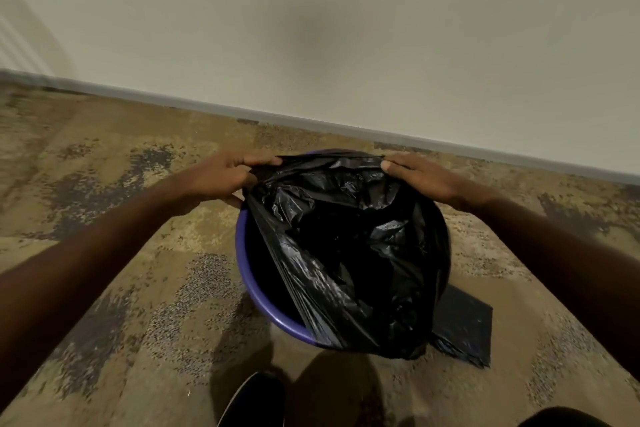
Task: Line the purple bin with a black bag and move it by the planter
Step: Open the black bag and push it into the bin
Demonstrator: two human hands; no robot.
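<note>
A plain off-white wall (346,28) fills the far half, edged by a grey baseboard (311,123). The floor is mottled tan-and-grey carpet (104,184) under dim light.

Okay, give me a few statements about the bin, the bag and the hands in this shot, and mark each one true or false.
1. Both hands grip the black bag at the far side of the bin. True: the left hand and the right hand pinch its top edge there.
2. The bag's edge is folded over the whole rim of the purple bin. False: the rim on the person's left is bare purple.
3. The bin stands on a table. False: it stands on the patterned carpet, near a wall.
4. A flat black folded item lies on the floor beside the bin. True.
5. A planter stands next to the bin. False: none is in view.
</note>
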